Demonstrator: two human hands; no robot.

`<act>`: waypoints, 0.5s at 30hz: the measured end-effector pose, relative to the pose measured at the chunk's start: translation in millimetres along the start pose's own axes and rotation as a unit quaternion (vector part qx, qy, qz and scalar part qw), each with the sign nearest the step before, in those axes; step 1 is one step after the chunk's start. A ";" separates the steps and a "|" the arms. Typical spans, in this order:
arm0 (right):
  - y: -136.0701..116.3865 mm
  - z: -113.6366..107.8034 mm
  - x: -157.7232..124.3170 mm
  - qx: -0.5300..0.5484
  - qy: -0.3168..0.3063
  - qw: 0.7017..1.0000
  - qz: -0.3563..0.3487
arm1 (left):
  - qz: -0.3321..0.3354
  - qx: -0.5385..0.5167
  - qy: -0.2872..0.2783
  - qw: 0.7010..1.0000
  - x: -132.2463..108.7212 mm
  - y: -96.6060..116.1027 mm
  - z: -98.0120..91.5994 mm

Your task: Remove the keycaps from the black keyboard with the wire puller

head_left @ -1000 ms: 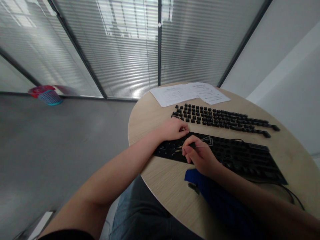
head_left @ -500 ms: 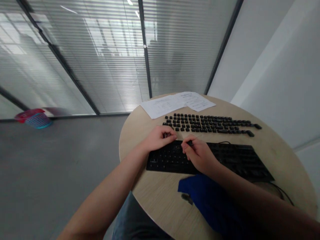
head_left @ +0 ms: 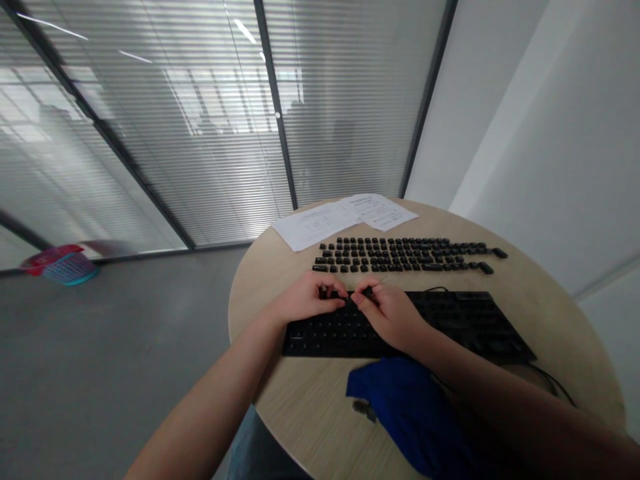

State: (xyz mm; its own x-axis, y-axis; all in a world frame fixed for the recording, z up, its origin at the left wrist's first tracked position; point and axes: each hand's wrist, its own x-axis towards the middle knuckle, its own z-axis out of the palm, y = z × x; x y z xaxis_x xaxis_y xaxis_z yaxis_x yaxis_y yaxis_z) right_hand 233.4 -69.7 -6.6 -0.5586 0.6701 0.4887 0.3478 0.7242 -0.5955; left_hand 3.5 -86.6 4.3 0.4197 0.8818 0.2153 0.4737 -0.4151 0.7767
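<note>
A black keyboard (head_left: 340,340) with its left part stripped of keycaps lies on the round wooden table. Over its far edge, my left hand (head_left: 310,297) is closed, thumb and curled fingers together; whatever small thing may be between them is hidden. My right hand (head_left: 387,313) pinches a thin dark tool (head_left: 368,291), mostly covered by the fingers, with a fine wire-like end sticking out behind. The fingertips of both hands nearly meet just above the keyboard. Beyond them, loose black keycaps (head_left: 395,255) are laid out in rows.
White printed sheets (head_left: 320,223) lie at the table's far edge. Blue cloth (head_left: 400,407) and a small dark item (head_left: 364,409) are at the near side. A cable (head_left: 555,383) runs off at right. A red-and-blue basket (head_left: 70,267) stands on the floor.
My right hand has moved left, closer to my left hand, and the fingertips now almost touch. The camera view has shifted slightly. The keycap rows look the same.
</note>
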 end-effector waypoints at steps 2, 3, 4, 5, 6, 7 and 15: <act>-0.2 -1.6 0.6 -0.007 -0.006 1.000 -0.003 | 0.002 0.000 0.000 1.000 -1.4 -0.5 0.4; -0.1 -2.9 1.0 -0.009 -0.007 1.000 -0.004 | 0.002 -0.002 0.004 1.000 -2.2 -1.4 -0.1; 0.4 -4.5 1.7 -0.011 -0.006 1.000 -0.004 | 0.001 -0.003 0.012 1.000 -2.9 -2.6 -1.2; 1.2 -6.5 2.6 -0.012 -0.002 1.000 -0.004 | 0.002 -0.002 0.024 1.000 -3.3 -3.9 -3.1; 2.4 -9.0 3.7 -0.013 0.005 1.000 -0.001 | 0.002 0.002 0.042 0.999 -3.0 -5.4 -5.9; 4.2 -11.7 5.1 -0.013 0.012 1.000 0.003 | 0.003 0.012 0.061 0.998 -1.7 -6.7 -9.3; 32.5 -23.7 14.5 0.001 0.114 0.993 0.038 | 0.003 0.289 0.046 0.956 46.0 -7.7 -25.4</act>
State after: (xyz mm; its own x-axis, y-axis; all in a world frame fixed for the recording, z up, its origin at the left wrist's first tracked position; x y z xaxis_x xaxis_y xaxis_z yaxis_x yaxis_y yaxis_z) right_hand 254.4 -32.5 -3.7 -0.3458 0.7418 0.5747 0.3805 0.6707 -0.6367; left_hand -0.5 -37.2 23.3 0.3662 0.8839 0.2909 0.8316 -0.4511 0.3239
